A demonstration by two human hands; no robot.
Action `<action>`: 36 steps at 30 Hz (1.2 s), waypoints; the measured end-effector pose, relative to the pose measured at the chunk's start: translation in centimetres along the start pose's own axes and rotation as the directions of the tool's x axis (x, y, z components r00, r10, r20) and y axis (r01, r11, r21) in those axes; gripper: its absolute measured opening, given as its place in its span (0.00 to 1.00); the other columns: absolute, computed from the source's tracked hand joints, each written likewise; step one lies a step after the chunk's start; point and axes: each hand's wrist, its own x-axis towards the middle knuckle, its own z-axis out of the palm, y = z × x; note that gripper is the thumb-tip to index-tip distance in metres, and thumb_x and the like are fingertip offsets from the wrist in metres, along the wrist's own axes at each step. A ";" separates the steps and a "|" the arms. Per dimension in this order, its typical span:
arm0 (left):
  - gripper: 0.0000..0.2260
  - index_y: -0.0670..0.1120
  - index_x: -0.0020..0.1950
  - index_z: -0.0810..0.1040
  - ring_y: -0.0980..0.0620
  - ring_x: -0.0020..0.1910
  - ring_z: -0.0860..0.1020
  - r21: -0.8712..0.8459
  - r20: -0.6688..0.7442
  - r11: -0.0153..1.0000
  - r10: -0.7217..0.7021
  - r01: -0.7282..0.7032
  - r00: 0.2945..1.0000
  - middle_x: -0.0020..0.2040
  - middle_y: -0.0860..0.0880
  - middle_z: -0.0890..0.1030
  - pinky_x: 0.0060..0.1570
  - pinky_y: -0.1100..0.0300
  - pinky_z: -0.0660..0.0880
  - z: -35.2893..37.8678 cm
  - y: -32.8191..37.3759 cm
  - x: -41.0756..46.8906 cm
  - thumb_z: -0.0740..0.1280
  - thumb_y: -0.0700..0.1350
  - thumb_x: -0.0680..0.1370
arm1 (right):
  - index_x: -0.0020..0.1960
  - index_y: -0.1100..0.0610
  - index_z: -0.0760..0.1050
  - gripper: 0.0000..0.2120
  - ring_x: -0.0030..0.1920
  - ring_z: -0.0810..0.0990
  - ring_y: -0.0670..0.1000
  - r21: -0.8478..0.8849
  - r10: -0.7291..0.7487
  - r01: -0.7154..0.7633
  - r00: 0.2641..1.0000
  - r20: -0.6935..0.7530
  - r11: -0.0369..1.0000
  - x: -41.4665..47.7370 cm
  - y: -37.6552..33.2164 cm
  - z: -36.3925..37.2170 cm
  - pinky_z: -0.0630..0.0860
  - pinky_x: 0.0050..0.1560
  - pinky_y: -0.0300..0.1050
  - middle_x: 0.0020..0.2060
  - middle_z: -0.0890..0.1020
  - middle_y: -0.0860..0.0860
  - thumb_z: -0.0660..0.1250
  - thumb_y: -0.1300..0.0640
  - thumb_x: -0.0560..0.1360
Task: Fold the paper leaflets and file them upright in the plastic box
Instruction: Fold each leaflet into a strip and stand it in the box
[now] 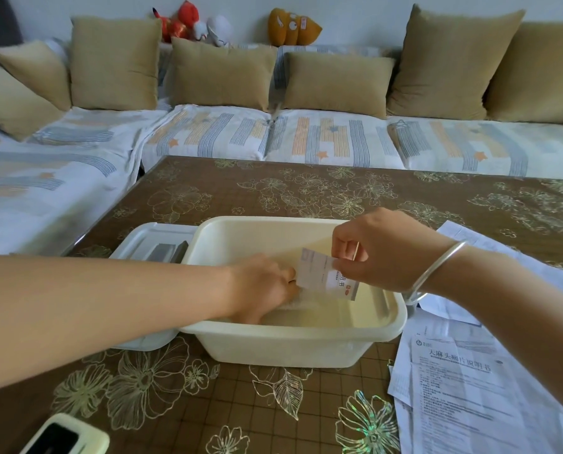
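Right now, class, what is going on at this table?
A person is filing leaflets. The right hand pinches a folded leaflet over the plastic box, while the left hand reaches down inside it beside white paper; its grip is unclear. Some unfolded leaflets wait on the table to the right, the lid lies on the left.

On a brown floral tablecloth [273, 198] a phone in a pale case [65, 435] lies near left, while tan cushions [221, 73] and plush toys [191, 24] line the far striped-covered sofa [332, 139].
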 end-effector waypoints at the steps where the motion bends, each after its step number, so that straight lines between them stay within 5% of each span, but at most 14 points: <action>1: 0.28 0.47 0.74 0.64 0.44 0.56 0.75 -0.002 0.006 1.000 -0.021 0.021 1.000 0.64 0.45 0.71 0.51 0.54 0.69 0.0 0.0 0.0 0.66 0.48 0.74 | 0.40 0.46 0.74 0.05 0.43 0.80 0.47 -0.001 -0.001 0.001 1.000 -0.001 1.000 0.0 0.0 -0.1 0.77 0.48 0.45 0.39 0.81 0.42 0.65 0.48 0.74; 4: 0.21 0.46 0.68 0.71 0.45 0.58 0.72 -0.058 -0.056 0.995 -0.079 0.076 0.995 0.60 0.46 0.74 0.56 0.53 0.70 -0.3 0.1 -0.5 0.64 0.48 0.75 | 0.40 0.46 0.74 0.05 0.42 0.79 0.45 -0.012 -0.012 0.012 1.000 0.009 1.000 -0.1 0.0 -0.2 0.73 0.44 0.40 0.38 0.79 0.42 0.66 0.49 0.74; 9: 0.05 0.51 0.53 0.69 0.48 0.46 0.74 -0.362 -0.141 0.931 -0.109 0.052 0.984 0.51 0.52 0.72 0.44 0.54 0.73 -1.8 -2.2 -1.9 0.63 0.44 0.79 | 0.42 0.47 0.79 0.03 0.40 0.77 0.39 0.027 -0.023 0.021 0.996 0.086 0.999 -0.1 0.2 -0.9 0.72 0.43 0.33 0.38 0.80 0.40 0.68 0.49 0.73; 11: 0.17 0.54 0.64 0.67 0.49 0.48 0.75 -0.347 -0.189 0.937 -0.096 0.025 0.977 0.53 0.51 0.74 0.46 0.52 0.74 -2.4 -3.6 -2.2 0.64 0.42 0.78 | 0.42 0.48 0.80 0.03 0.40 0.78 0.38 0.056 -0.018 0.011 0.993 0.118 0.998 0.0 0.2 -1.0 0.73 0.45 0.33 0.38 0.81 0.39 0.69 0.49 0.73; 15: 0.37 0.57 0.77 0.45 0.53 0.33 0.72 -0.278 -0.178 0.959 -0.105 0.053 0.978 0.37 0.51 0.73 0.40 0.52 0.75 -3.4 -4.7 -2.6 0.65 0.41 0.78 | 0.44 0.46 0.82 0.04 0.41 0.79 0.38 0.069 -0.026 0.014 0.984 0.178 0.997 1.0 -0.5 -0.2 0.76 0.50 0.37 0.37 0.81 0.39 0.71 0.47 0.72; 20: 0.17 0.55 0.61 0.72 0.53 0.43 0.74 -0.285 -0.202 0.958 -0.068 0.007 0.977 0.53 0.55 0.76 0.41 0.57 0.70 -3.4 -5.4 -2.6 0.65 0.39 0.76 | 0.49 0.44 0.82 0.06 0.43 0.75 0.43 -0.019 -0.047 0.051 0.980 0.196 0.998 3.4 -2.7 1.6 0.70 0.46 0.39 0.36 0.74 0.37 0.70 0.45 0.73; 23: 0.11 0.52 0.57 0.76 0.50 0.47 0.77 -0.134 -0.168 0.990 -0.069 0.047 0.983 0.53 0.55 0.78 0.39 0.60 0.63 -4.1 -5.2 -2.9 0.66 0.40 0.77 | 0.50 0.46 0.82 0.07 0.42 0.72 0.43 -0.012 -0.062 0.066 0.977 0.203 0.998 4.7 -3.5 3.0 0.65 0.42 0.37 0.44 0.81 0.41 0.70 0.47 0.73; 27: 0.09 0.49 0.40 0.75 0.46 0.29 0.68 0.122 -0.384 0.991 -0.011 0.062 0.923 0.38 0.51 0.78 0.26 0.60 0.48 -3.4 -5.4 -3.6 0.69 0.35 0.69 | 0.48 0.48 0.83 0.07 0.47 0.79 0.50 0.013 -0.007 0.005 0.990 0.139 1.000 6.3 -4.0 4.9 0.71 0.47 0.39 0.46 0.82 0.44 0.73 0.49 0.71; 32: 0.07 0.50 0.40 0.82 0.46 0.25 0.76 -0.010 -0.559 0.996 -0.082 0.093 0.825 0.36 0.52 0.79 0.29 0.66 0.46 -2.9 -7.0 -5.8 0.74 0.39 0.68 | 0.47 0.47 0.82 0.06 0.48 0.79 0.52 0.012 0.015 -0.016 0.996 0.086 1.000 7.6 -4.7 5.9 0.75 0.47 0.43 0.46 0.83 0.47 0.72 0.48 0.71; 36: 0.03 0.51 0.44 0.82 0.46 0.29 0.76 -0.170 -0.630 0.975 -0.221 0.146 0.745 0.40 0.53 0.80 0.29 0.63 0.55 -2.1 -7.7 -7.5 0.71 0.42 0.73 | 0.47 0.47 0.82 0.06 0.46 0.79 0.52 -0.030 -0.012 0.015 0.996 0.083 0.999 8.5 -5.6 6.4 0.72 0.44 0.41 0.45 0.83 0.47 0.71 0.48 0.72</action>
